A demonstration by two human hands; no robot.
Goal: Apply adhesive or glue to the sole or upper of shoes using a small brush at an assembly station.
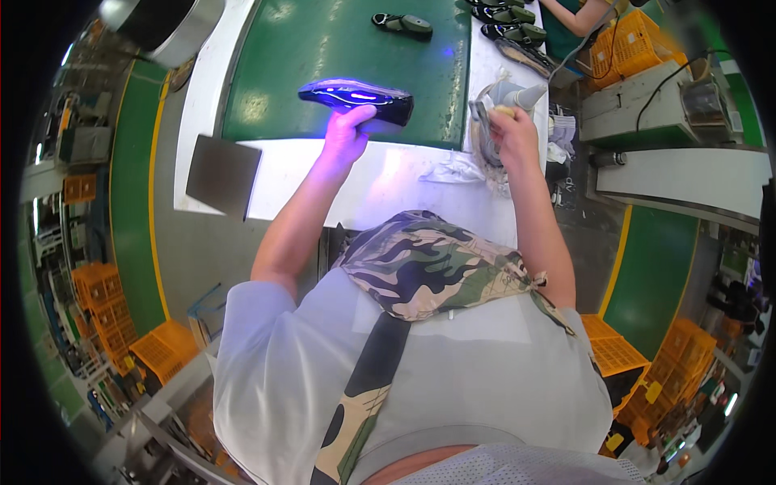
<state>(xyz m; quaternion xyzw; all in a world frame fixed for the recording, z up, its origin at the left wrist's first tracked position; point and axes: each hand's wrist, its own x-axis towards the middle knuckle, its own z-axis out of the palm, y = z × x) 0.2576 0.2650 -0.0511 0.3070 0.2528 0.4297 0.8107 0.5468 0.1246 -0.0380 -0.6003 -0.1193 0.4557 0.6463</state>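
Note:
My left hand (pixel 349 134) grips a dark, glossy shoe (pixel 391 103) over the near part of the green belt. Bluish-violet light glares off the shoe's upper side, and my thumb rests on its near edge. To the right, my right hand (pixel 511 131) is closed around a small yellowish piece whose kind I cannot make out. It is beside a grey, worn-looking holder (pixel 483 139) at the belt's right edge. Just beyond my right fingers is a pale grey cone-shaped container (pixel 525 95). A crumpled white cloth (pixel 453 168) lies left of the holder on the white table edge.
A strappy dark shoe (pixel 402 26) lies farther up the green belt (pixel 283 56). Several more shoes (pixel 514 32) line the right table edge, near another person's arm (pixel 578 18). A dark flat panel (pixel 224 176) juts out at left. Orange crates (pixel 634 44) stand at far right.

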